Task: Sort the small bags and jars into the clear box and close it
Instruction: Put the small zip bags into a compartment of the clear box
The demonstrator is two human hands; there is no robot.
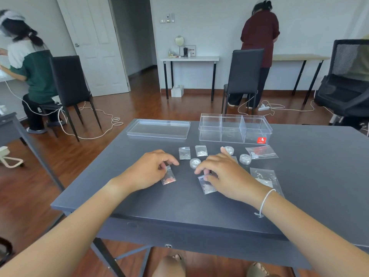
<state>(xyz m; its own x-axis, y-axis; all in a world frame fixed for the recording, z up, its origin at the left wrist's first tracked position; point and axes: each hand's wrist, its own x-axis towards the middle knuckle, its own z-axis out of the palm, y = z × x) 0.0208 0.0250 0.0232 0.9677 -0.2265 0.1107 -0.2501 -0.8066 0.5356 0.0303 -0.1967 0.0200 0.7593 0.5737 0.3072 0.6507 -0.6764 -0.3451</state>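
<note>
Left hand pinching top of small clear pink-bead bag; right hand pinching clear white-bead bag. Both flat on grey table.

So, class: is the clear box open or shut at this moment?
Open. The clear box has no cover on top, and its lid lies flat on the table to its left.
</note>
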